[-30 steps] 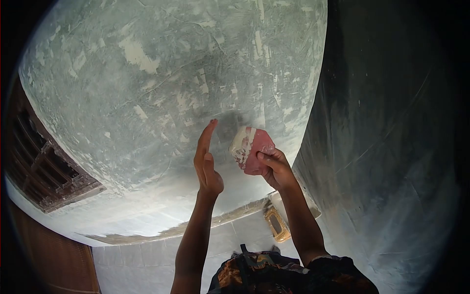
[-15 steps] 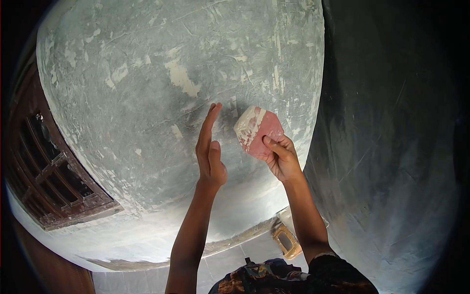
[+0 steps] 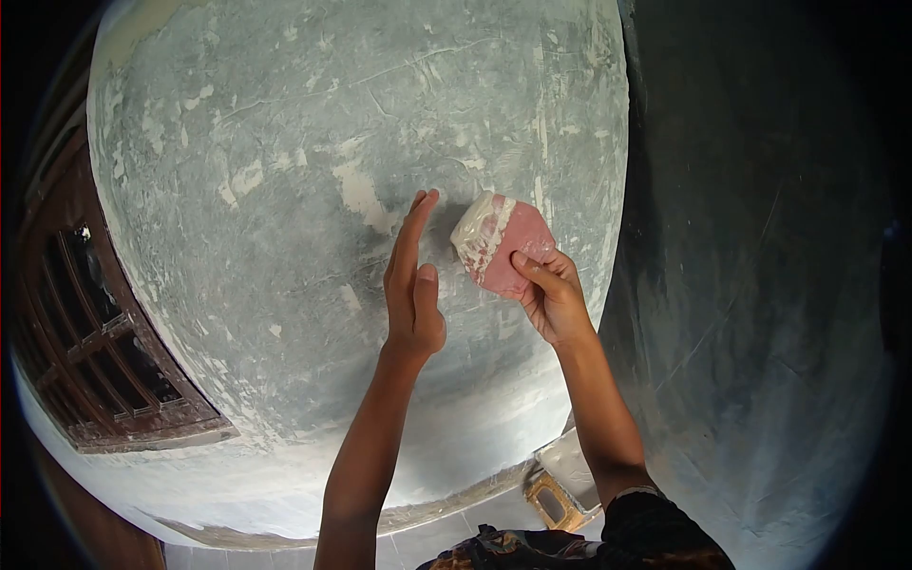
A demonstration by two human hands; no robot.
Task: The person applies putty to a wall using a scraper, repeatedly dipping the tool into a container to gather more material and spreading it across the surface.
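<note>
A pink putty scraper point(image 3: 518, 249) is pinched between the thumb and fingers of my right hand point(image 3: 556, 294). Pale, wet-looking putty point(image 3: 483, 228) coats its upper left edge, which faces my other hand. My left hand point(image 3: 413, 280) holds nothing; its fingers are stretched out straight and upright, palm turned toward the scraper, with a gap between the two. Both hands are in front of a grey wall point(image 3: 285, 237) marked with whitish patches and streaks.
At the left, a dark brown wooden window frame point(image 3: 133, 366) is set in the wall. A darker wall point(image 3: 741, 285) runs along the right. Down on the tiled floor point(image 3: 418, 548), a yellowish, smeared container point(image 3: 553, 502) stands near my right forearm.
The view has tilted a little, so the wall and window sit slightly differently. My right hand and the scraper are slightly higher in view; my left hand keeps its pose.
</note>
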